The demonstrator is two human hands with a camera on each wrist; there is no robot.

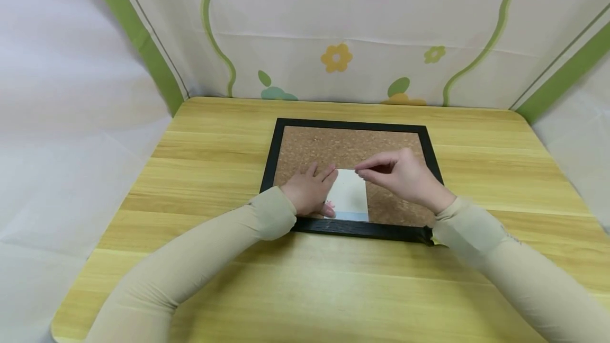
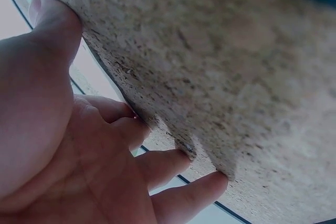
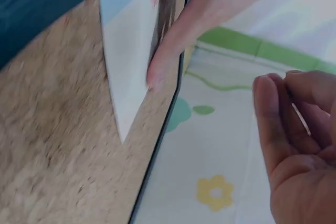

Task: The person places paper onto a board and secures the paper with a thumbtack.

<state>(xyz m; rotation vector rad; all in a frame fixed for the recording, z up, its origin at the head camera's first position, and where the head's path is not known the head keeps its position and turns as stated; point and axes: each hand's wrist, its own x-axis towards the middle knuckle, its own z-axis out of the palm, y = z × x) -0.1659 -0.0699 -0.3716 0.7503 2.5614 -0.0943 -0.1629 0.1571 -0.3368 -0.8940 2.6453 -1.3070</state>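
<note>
A white paper card (image 1: 348, 195) with a pale blue band and a small pink figure lies on a black-framed cork board (image 1: 310, 144). My left hand (image 1: 307, 189) rests at the card's left side, fingers spread and fingertips on the cork. Its thumb lies near the blue band, at the card's lower edge. My right hand (image 1: 405, 179) is over the card's upper right corner, thumb and forefinger tips pinched together. In the right wrist view its fingertips (image 3: 268, 90) meet above the board, and I cannot tell whether something small sits between them.
The board lies on a light wood table (image 1: 305, 279). A small yellow-green thing (image 1: 434, 239) shows by the frame's near right corner, partly under the right sleeve (image 1: 472, 232). White cloth walls with printed flowers and green strips (image 1: 157, 68) stand around the table's back and sides.
</note>
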